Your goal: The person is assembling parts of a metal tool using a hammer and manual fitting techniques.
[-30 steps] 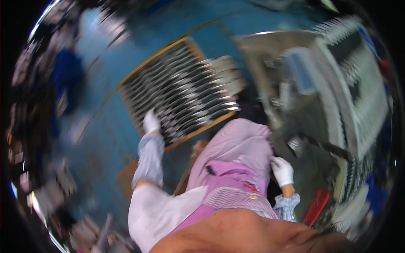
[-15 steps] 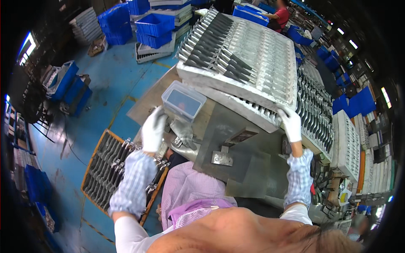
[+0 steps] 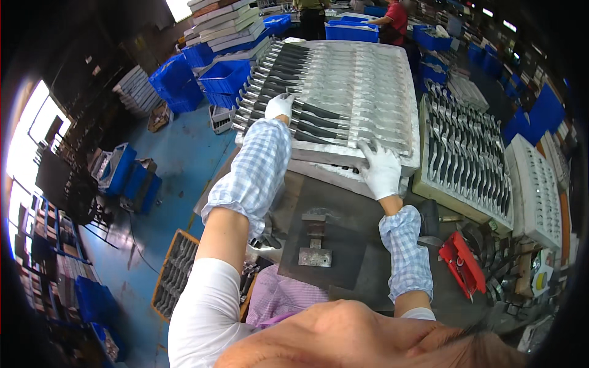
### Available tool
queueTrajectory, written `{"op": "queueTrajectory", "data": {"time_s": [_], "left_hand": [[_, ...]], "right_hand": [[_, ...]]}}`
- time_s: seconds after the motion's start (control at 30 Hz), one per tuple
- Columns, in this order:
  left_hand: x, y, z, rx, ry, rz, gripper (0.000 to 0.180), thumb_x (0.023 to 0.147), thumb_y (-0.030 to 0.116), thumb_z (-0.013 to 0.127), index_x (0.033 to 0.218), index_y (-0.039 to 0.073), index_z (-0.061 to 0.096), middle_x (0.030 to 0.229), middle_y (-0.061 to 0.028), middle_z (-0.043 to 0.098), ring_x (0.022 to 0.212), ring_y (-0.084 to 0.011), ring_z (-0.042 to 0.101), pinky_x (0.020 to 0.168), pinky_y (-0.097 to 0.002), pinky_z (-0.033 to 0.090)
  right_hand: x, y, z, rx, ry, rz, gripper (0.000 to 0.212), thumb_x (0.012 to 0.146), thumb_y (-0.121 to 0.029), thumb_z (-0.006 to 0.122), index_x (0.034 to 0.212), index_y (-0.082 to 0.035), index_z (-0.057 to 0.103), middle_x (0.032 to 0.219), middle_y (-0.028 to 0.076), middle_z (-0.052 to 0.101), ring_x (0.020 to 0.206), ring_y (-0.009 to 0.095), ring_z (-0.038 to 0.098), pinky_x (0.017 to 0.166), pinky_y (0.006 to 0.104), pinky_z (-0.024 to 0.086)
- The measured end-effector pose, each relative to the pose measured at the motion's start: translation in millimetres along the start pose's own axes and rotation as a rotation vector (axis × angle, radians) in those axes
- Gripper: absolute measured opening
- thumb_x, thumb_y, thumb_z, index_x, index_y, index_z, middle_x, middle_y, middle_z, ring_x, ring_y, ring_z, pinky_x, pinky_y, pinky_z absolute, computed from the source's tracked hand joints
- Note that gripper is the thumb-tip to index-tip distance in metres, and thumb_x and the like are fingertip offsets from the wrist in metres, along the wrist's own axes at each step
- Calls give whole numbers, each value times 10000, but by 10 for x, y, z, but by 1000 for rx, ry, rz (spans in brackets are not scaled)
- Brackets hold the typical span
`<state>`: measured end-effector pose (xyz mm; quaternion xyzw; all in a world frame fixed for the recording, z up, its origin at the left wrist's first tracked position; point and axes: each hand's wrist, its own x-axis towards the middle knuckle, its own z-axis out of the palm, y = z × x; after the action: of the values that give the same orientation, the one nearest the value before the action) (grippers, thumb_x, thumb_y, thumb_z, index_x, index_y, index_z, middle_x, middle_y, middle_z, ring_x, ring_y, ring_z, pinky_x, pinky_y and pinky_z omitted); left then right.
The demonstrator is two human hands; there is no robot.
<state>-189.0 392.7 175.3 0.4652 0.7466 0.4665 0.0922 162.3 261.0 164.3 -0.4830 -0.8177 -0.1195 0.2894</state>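
Observation:
A white foam tray (image 3: 383, 86) with rows of slots lies tilted across the bench, long black-handled metal tools (image 3: 319, 122) filling its left side. My left hand (image 3: 279, 108), in a white glove, reaches over these handles with its fingers drawn together; what is under the fingertips is hidden. At the front right of the tray, my right hand (image 3: 381, 172), gloved too, has its fingers apart and rests against the front edge. Beneath is a second foam tray (image 3: 331, 173). Nearer me, a metal fixture (image 3: 315, 256) with a flat plate stands on the bench.
Another foam tray (image 3: 429, 184) packed with similar tools stands at the right, with a red metal holder (image 3: 461, 265) in front of it. An orange-edged crate (image 3: 178, 270) of dark parts sits low at the left. Blue bins (image 3: 224, 80) and a person in red (image 3: 396, 21) are farther back.
My left hand has moved forward from beside the clear plastic box to the tools in the tray. My right hand has shifted left along the tray's front edge. The view has tilted up.

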Motion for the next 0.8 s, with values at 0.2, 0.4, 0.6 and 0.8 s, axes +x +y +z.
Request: {"op": "queueTrajectory", "data": {"time_s": [0.2, 0.4, 0.6, 0.8], "left_hand": [[557, -350, -317, 278, -124, 135, 605, 889, 538, 693, 1203, 22, 710, 1130, -132, 748, 1015, -247, 708, 872, -352, 511], [235, 500, -137, 344, 16, 64, 550, 921, 562, 559, 1080, 73, 752, 1064, -194, 730, 1045, -358, 689, 868, -427, 525], [-182, 1457, -748, 639, 22, 775, 496, 929, 603, 516, 1107, 205, 752, 981, -172, 726, 933, -365, 694, 829, -443, 544], [-1150, 2661, -843, 439, -91, 716, 421, 928, 569, 592, 1101, 225, 763, 856, -110, 735, 814, -315, 711, 712, -378, 559]], "right_hand": [[84, -122, -10, 83, 7, -18, 607, 771, -328, 779, 1344, -291, 583, 1365, 112, 569, 1105, 308, 602, 1006, 496, 443], [-113, 241, 50, 65, 25, -7, 547, 808, -327, 754, 1329, -271, 599, 1360, 123, 574, 1083, 296, 609, 968, 491, 455], [-85, 230, -57, 107, 0, -5, 444, 856, -393, 697, 1270, -241, 646, 1326, 120, 602, 1049, 300, 625, 914, 481, 480], [224, 697, -135, 526, 240, 159, 430, 914, -424, 672, 1237, -141, 686, 1301, 135, 642, 1137, 364, 623, 956, 440, 502]]}}
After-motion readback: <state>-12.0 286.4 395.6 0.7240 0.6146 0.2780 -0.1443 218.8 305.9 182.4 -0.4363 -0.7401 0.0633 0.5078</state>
